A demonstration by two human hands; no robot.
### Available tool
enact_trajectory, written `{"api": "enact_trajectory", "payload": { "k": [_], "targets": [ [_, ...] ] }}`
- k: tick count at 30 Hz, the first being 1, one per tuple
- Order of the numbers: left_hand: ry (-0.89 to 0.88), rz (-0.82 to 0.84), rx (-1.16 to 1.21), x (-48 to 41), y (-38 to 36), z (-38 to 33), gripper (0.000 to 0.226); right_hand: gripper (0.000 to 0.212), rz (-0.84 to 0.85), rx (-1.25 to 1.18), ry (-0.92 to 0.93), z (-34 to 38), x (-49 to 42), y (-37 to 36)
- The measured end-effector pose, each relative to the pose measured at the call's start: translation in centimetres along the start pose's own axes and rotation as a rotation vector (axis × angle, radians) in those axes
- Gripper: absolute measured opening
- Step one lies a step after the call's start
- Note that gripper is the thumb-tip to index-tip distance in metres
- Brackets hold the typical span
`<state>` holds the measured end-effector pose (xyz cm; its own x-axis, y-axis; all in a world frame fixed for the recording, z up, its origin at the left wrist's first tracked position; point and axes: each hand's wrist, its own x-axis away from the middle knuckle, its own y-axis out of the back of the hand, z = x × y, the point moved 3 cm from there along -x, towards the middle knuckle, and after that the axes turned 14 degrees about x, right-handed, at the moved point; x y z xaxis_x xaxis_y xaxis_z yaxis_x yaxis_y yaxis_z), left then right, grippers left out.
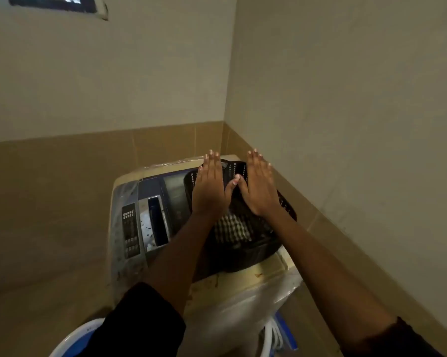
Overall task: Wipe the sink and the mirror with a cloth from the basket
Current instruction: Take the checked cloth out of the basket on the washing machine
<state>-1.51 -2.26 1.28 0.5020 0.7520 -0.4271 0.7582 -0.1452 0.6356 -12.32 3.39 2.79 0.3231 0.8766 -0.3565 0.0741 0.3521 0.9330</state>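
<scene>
A black perforated plastic basket (245,249) stands on top of a washing machine in the room's corner. Inside it lies a checked cloth (231,228), partly hidden by my forearms. My left hand (209,186) and my right hand (258,186) hover flat, palms down, side by side above the basket's far half. Their thumbs nearly touch. Both hands hold nothing and their fingers are stretched out. No sink or mirror is in view.
The washing machine (140,228), wrapped in clear plastic, has a control panel on its left side. Walls with a tan tiled lower band close in behind and to the right. A blue and white tub (75,338) sits at the lower left, and a hose (271,338) hangs at the machine's lower right.
</scene>
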Motion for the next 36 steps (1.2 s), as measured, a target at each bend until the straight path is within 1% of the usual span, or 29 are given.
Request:
{"api": "enact_trajectory", "payload": {
  "k": [2,3,5,7,8,9,11,13,15,17,19,21,23,25,27,30,32,34,36],
  "targets": [
    [0.029,0.049,0.005,-1.0,-1.1,1.3,0.075,0.064,0.052,-0.009,0.017,-0.3,-0.6,-1.1],
    [0.07,0.13,-0.012,-1.6,-2.0,2.0,0.072,0.06,0.099,0.002,0.029,-0.6,-1.0,-2.0],
    [0.197,0.395,-0.001,-2.5,-3.5,3.2,0.057,0.049,0.228,-0.005,0.082,-1.4,-1.6,-3.6],
    [0.315,0.659,-0.033,-2.8,-4.4,3.5,0.041,0.03,0.371,-0.02,0.114,-1.8,-2.3,-4.7],
    [0.353,0.741,-0.069,-2.9,-4.7,3.6,0.038,0.024,0.445,-0.013,0.131,-1.8,-2.5,-5.0],
    [0.37,0.79,-0.101,-2.9,-5.1,3.8,0.038,0.022,0.539,0.008,0.144,-1.7,-2.6,-5.6],
    [0.385,0.832,-0.146,-3.0,-5.7,3.8,0.044,0.029,0.718,0.054,0.169,-1.3,-2.2,-6.5],
    [0.406,0.918,-0.24,-3.0,-6.2,3.9,0.051,0.043,0.884,0.099,0.135,-1.0,-1.7,-7.8],
    [0.431,1.018,-0.333,-2.8,-6.8,4.7,0.057,0.058,0.974,0.16,0.11,-0.9,-1.6,-8.9],
    [0.455,1.078,-0.379,-2.5,-7.3,5.5,0.065,0.067,1.002,0.2,0.104,-1.0,-2.0,-9.8],
    [0.457,1.085,-0.398,-2.3,-7.3,5.9,0.066,0.073,1.013,0.232,0.103,-1.1,-2.3,-10.5],
    [0.432,1.054,-0.407,-2.5,-7.2,5.9,0.059,0.077,1.027,0.279,0.105,-1.1,-2.4,-10.8],
    [0.408,1.028,-0.398,-2.6,-6.9,5.4,0.055,0.073,0.982,0.336,0.114,-1.1,-2.6,-10.6],
    [0.416,1.005,-0.375,-2.7,-6.8,5.0,0.057,0.067,0.905,0.35,0.115,-1.2,-2.7,-9.6],
    [0.414,0.967,-0.322,-2.7,-6.4,4.6,0.055,0.054,0.893,0.258,0.109,-1.3,-2.3,-8.5],
    [0.394,0.88,-0.22,-2.8,-5.0,3.9,0.039,0.034,0.895,0.058,0.103,-1.7,-1.6,-6.9],
    [0.35,0.844,-0.151,-2.8,-3.8,3.2,0.035,0.019,0.829,-0.08,0.096,-1.9,-1.2,-5.3],
    [0.331,0.783,-0.064,-2.6,-1.9,2.0,0.031,0.025,0.732,-0.2,0.084,-1.9,-0.7,-3.2],
    [0.282,0.685,0.004,-2.3,0.4,0.7,0.031,0.032,0.658,-0.259,0.09,-1.4,-0.4,-1.2]
  ]
}}
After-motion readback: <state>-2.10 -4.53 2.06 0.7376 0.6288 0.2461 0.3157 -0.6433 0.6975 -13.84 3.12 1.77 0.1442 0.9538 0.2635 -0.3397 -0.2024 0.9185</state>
